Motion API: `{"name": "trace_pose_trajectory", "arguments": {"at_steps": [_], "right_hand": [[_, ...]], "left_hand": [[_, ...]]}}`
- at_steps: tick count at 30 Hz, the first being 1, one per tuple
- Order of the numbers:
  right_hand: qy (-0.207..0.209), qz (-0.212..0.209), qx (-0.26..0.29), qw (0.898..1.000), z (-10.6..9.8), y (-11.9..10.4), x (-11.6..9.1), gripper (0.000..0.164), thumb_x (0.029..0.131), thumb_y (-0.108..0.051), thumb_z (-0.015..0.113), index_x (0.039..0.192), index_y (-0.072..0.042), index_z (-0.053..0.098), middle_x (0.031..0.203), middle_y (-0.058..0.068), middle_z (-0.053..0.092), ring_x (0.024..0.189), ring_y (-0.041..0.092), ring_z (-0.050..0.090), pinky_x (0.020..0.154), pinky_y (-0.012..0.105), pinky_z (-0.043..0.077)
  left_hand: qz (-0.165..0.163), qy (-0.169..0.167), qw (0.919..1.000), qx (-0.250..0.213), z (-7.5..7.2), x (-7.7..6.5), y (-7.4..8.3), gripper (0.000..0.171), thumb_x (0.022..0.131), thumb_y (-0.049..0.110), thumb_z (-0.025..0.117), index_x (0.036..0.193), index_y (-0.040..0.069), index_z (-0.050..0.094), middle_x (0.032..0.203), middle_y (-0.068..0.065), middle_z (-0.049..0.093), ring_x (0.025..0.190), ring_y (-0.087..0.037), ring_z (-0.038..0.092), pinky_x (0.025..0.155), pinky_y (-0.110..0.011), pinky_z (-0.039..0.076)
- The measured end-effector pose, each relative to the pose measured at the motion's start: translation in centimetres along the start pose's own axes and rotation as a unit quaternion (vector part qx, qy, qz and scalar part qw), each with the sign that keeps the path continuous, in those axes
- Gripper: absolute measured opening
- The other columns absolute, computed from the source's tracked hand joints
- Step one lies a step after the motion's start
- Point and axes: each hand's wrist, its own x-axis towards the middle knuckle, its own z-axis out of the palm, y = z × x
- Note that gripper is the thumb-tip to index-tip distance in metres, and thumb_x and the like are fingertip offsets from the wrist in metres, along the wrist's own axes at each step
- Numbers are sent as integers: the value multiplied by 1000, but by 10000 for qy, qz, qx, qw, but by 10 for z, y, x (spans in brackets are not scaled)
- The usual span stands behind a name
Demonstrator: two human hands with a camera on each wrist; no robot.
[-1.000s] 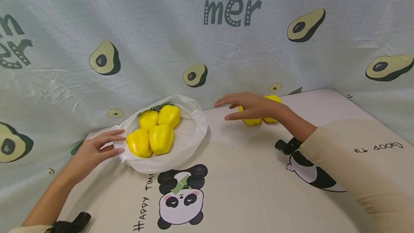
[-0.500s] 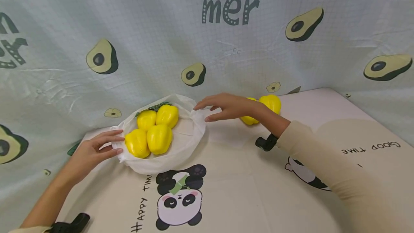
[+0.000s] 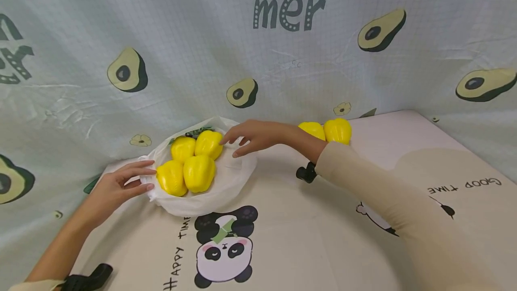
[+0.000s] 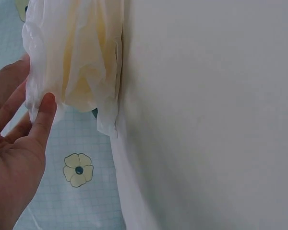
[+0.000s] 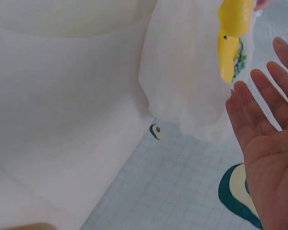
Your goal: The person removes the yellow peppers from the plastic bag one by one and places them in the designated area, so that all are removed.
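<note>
A white plastic bag [image 3: 234, 183] stands with its mouth wide, holding several yellow bell peppers [image 3: 199, 173]. At the bag's left rim, my left hand [image 3: 115, 194] holds the thin plastic. In the left wrist view, its fingers [image 4: 44, 117] lie against the bag's outer side, while other fingertips pass behind the rim. Over the bag's right side hovers my right hand [image 3: 258, 136], fingers extended and holding nothing. Its fingertips are close to the rear right pepper [image 3: 209, 144]; I cannot tell whether they touch it. In the right wrist view, the right palm [image 5: 273, 148] shows fully.
Two more yellow bell peppers [image 3: 337, 130] sit on the table at the back, behind my right forearm. The tablecloth [image 3: 307, 237] bears panda prints. A curtain with avocado prints [image 3: 194, 48] hangs close behind the bag.
My right hand has moved left from in front of the two loose peppers to over the bag's right side. My left hand and the bag have stayed in place.
</note>
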Motion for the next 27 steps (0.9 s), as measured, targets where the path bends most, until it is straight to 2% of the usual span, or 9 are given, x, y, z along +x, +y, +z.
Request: {"name": "trace_pose_trajectory", "arguments": {"at_steps": [5,8,12,19,23,27], "right_hand": [[-246,-69,116,9996,2,-4,23,50,99,-18,68,146,-5,53,148,10,54,132,24,55,101,22,51],[-384,-20,66,9992,4,-7,37,51,99,-19,69,146,-7,54,149,7,54,131,22,55,100,21,51],[-581,27,-173,9982,9,-10,52,53,98,-21,71,147,-11,53,149,3,54,128,16,57,99,19,51],[-832,-98,-623,9945,15,-19,73,61,95,-27,75,148,-9,52,149,4,53,125,16,57,106,21,45],[-898,-163,-949,9913,14,-24,81,63,94,-31,76,148,-10,52,147,2,54,123,15,56,106,18,42],[-1051,-59,-1103,9883,16,-28,87,69,93,-41,74,151,-14,48,151,0,50,130,14,50,110,18,37]], "left_hand": [[-6,10,10000,55,-1,2,1,37,95,23,74,128,7,69,145,2,53,120,19,42,91,-1,42],[-15,-2,10000,56,-2,3,1,37,95,23,74,128,7,69,145,3,53,121,19,42,90,-1,42],[-41,-20,10000,25,-2,4,2,37,95,22,74,128,7,69,145,6,53,121,19,41,91,-1,42],[-48,-22,10000,-65,-2,4,0,37,95,21,74,129,5,69,144,8,53,121,18,42,91,-1,42],[-87,-19,9999,-82,-3,4,-1,38,95,21,74,129,5,68,144,8,53,121,18,43,91,-1,42],[-120,-50,9999,-99,-3,5,-2,39,95,22,74,130,5,68,145,9,53,121,18,42,91,-1,42]]}}
